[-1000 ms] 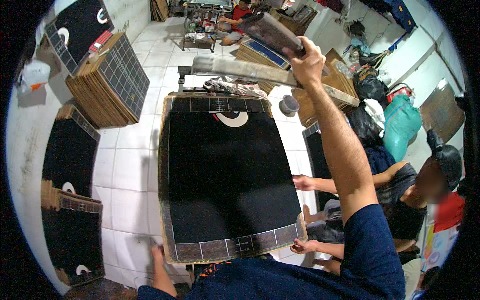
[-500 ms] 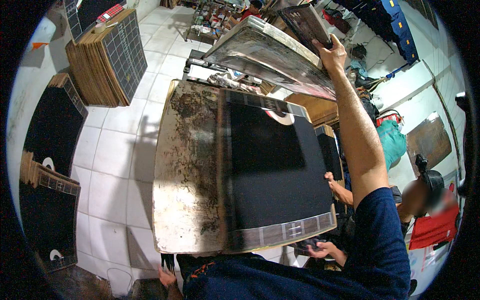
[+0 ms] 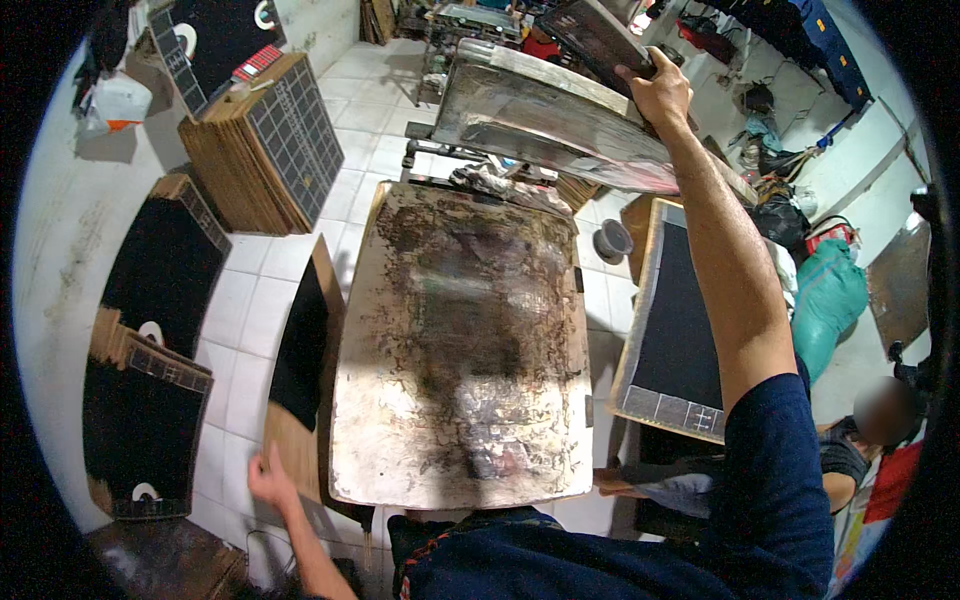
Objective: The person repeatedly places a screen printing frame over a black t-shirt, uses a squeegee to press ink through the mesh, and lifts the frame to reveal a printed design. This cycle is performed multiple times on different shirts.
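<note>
Down at the left, my left hand (image 3: 273, 480) has its fingers closed at the near edge of a thin board (image 3: 300, 385), black on its upper part and bare brown below. That board stands tilted along the left side of a worn, stained table (image 3: 460, 320). My right arm stretches up and away. At its end my right hand (image 3: 662, 92) grips a dark flat rectangular board (image 3: 595, 45) at the top edge of a raised, smeared screen frame (image 3: 550, 115). The frame leans up over the table's far end.
On the right lies a black panel with a gridded border (image 3: 675, 320), and a co-worker (image 3: 850, 450) sits beyond. Stacked brown-edged boards (image 3: 255, 150) stand at the far left, with more black panels (image 3: 150, 410) along the wall. A grey round container (image 3: 612, 240) rests on the floor.
The black panel over the table has gone from it, baring the stained top. My left hand has moved left and now has the thin board. My right hand keeps its hold above.
</note>
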Demonstrator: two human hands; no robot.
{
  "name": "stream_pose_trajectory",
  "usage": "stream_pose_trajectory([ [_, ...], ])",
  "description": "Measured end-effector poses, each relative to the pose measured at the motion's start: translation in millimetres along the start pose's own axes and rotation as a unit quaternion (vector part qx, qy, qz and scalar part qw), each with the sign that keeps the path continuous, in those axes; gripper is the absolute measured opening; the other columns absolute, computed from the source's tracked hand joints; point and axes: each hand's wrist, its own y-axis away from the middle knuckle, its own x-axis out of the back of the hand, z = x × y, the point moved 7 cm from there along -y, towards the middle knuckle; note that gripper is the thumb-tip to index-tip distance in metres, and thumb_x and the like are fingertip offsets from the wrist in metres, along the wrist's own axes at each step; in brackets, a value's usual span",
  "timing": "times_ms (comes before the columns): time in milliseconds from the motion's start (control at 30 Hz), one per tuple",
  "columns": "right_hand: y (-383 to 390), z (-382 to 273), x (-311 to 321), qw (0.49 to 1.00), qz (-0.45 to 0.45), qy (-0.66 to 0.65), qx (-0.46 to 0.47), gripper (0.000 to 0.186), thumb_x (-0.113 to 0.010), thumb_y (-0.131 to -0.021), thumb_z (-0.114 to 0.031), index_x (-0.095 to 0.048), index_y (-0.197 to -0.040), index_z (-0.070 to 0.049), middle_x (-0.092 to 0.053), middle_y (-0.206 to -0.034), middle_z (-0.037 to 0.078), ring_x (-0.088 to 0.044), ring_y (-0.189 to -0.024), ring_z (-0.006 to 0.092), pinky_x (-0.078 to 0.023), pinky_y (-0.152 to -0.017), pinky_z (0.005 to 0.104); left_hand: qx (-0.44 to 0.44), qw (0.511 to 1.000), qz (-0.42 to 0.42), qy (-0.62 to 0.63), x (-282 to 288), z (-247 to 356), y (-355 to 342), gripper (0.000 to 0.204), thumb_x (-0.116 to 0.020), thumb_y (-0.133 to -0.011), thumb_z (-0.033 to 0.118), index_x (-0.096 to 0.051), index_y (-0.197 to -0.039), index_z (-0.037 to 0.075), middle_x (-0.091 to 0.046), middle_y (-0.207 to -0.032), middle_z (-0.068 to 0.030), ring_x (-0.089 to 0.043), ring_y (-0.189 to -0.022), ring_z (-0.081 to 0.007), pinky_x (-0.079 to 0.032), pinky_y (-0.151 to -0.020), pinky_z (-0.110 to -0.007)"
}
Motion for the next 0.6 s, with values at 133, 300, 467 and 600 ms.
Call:
stream_pose_trajectory([
  [133, 13, -11, 8, 1.0, 0.021, 0.005, 0.009, 0.053, -0.082, -0.087, -0.043, -0.069, -0.133, -0.02, -0.075, -0.116, 0.013, -0.067, -0.118, 0.0323, -0.046, -0.102, 0.0512, -0.131, 0.975, 0.129, 0.126, 9, 169, -24, 0.028, -0.084, -0.086, 0.014, -0.068, -0.09, -0.009, -0.066, -0.082, -0.017, -0.06, -0.076, -0.0314, -0.05, -0.072, -0.042],
  [300, 29, -16, 10, 1.0, -0.014, -0.017, 0.004, 0.059, -0.084, -0.084, -0.037, -0.064, -0.138, -0.022, -0.069, -0.132, 0.006, -0.059, -0.129, 0.0284, -0.042, -0.107, 0.052, -0.274, 0.939, 0.167, 0.124, 99, 302, 47, 0.018, -0.081, -0.085, 0.001, -0.066, -0.082, -0.006, -0.06, -0.075, -0.0142, -0.057, -0.071, -0.031, -0.046, -0.066, -0.041],
  [467, 30, -21, 12, 1.0, -0.023, -0.011, 0.013, 0.061, -0.084, -0.084, -0.039, -0.063, -0.139, -0.021, -0.069, -0.133, 0.006, -0.061, -0.128, 0.0274, -0.043, -0.107, 0.0536, -0.431, 0.885, 0.117, 0.13, 114, 372, 217, 0.018, -0.077, -0.084, 0.0, -0.063, -0.074, 0.002, -0.055, -0.072, -0.0099, -0.056, -0.07, -0.0298, -0.048, -0.066, -0.042],
  [600, 22, -20, 11, 0.999, -0.03, -0.018, 0.012, 0.059, -0.083, -0.086, -0.036, -0.063, -0.139, -0.022, -0.069, -0.133, 0.006, -0.062, -0.127, 0.0282, -0.045, -0.103, 0.0537, -0.566, 0.82, -0.049, 0.076, 65, 397, 389, 0.049, -0.073, -0.058, 0.017, -0.075, -0.106, 0.006, -0.069, -0.1, -0.0109, -0.066, -0.107, -0.0323, -0.052, -0.095, -0.05],
])
